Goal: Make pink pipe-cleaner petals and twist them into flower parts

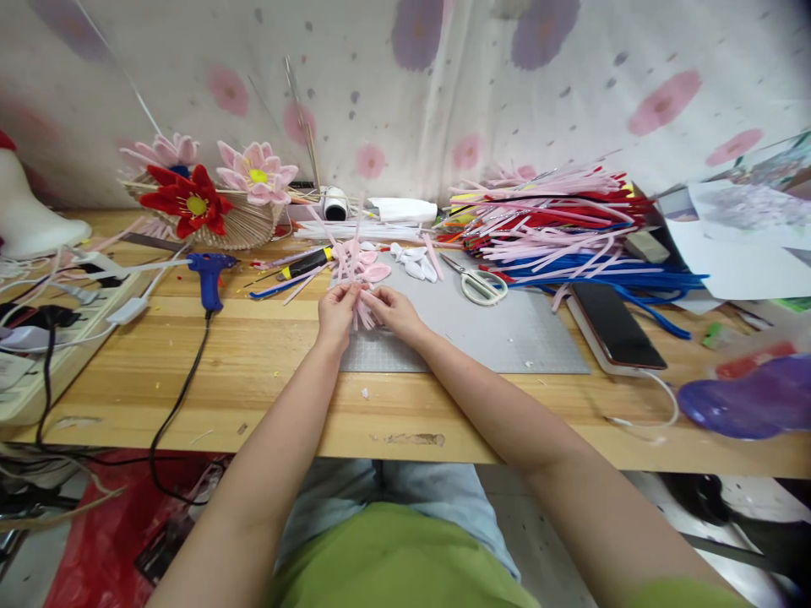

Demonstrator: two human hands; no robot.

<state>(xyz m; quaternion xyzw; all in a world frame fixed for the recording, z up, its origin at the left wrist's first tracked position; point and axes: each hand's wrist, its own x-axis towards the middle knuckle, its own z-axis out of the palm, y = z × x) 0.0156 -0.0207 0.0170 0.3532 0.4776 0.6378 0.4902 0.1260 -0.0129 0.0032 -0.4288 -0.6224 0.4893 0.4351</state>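
Over the left part of a grey cutting mat, my left hand and my right hand meet with their fingers pinched. Between them are pink pipe cleaners, whose ends poke out above and below the fingertips. The exact grip of each finger is too small to make out. Just beyond lie pink petal-shaped loops of pipe cleaner and a group of white ones. White-handled scissors rest on the mat to the right of my hands.
A blue glue gun with a black cord stands left. Behind it are pink and red pipe-cleaner flowers. Bundled pipe cleaners cover the back right, near a phone. A power strip lies far left, a purple item far right.
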